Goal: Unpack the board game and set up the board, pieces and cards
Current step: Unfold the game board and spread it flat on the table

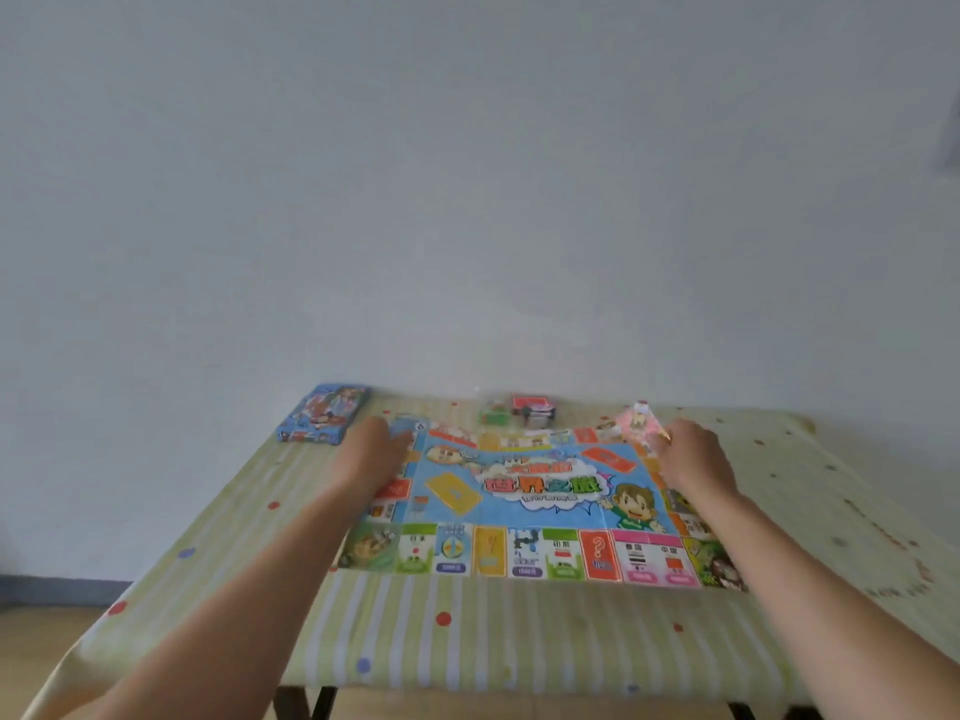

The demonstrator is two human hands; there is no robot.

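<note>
Reaching across the board (540,491) — left hand (371,449) on its far-left corner, right hand (691,454) at the far-right — grip unclear on both, too blurred. Box (324,414) just beyond the left hand.

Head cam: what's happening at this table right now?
A person is setting up a board game. The board lies unfolded flat on the striped-cloth table. The left hand is at its far-left corner, the right hand at its far-right corner by a blurred pink item; neither grip is clear. The game box lies beyond the left hand; small packs sit past the far edge.
</note>
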